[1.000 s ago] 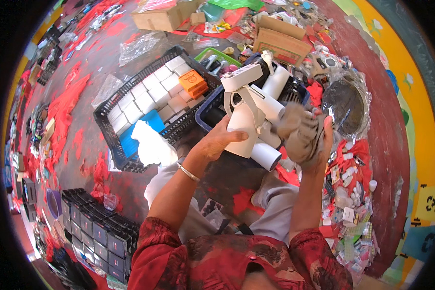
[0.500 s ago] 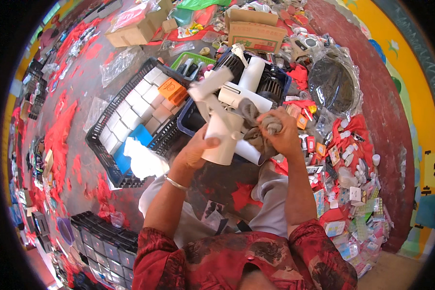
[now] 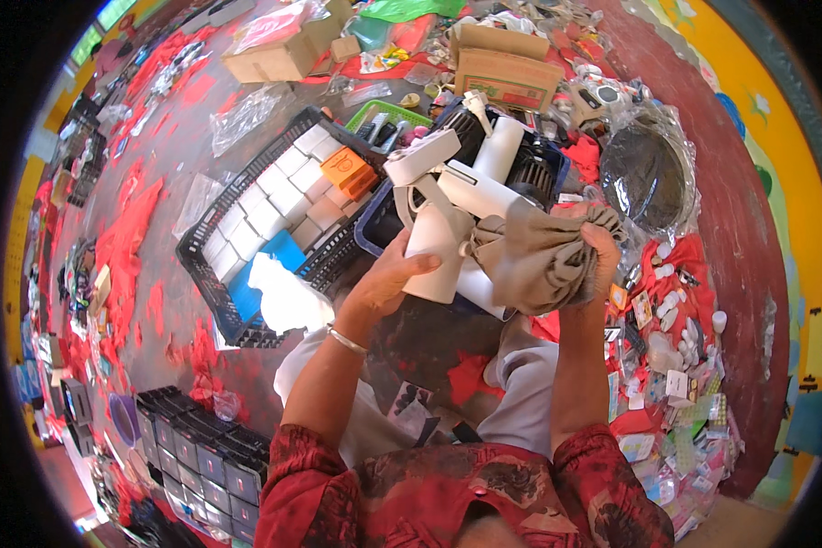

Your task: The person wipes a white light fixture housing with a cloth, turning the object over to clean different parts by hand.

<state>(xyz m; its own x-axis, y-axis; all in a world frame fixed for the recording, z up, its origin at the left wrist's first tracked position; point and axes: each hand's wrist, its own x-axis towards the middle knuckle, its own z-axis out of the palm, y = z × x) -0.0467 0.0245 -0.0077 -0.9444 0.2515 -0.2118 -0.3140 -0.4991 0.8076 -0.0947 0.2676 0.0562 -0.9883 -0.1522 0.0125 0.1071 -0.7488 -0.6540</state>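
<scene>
While the left hand (image 3: 384,276) grips the white spotlight (image 3: 437,256) by its barrel, held in front of the dark blue crate (image 3: 367,239), the right hand (image 3: 603,263) clutches a bunched grey-brown cloth (image 3: 534,258) beside the spotlight, though I can't tell from here whether they touch; other white lamps (image 3: 500,153) lie in that crate, and left of it a black crate (image 3: 212,294) holds small white boxes (image 3: 285,196)
</scene>
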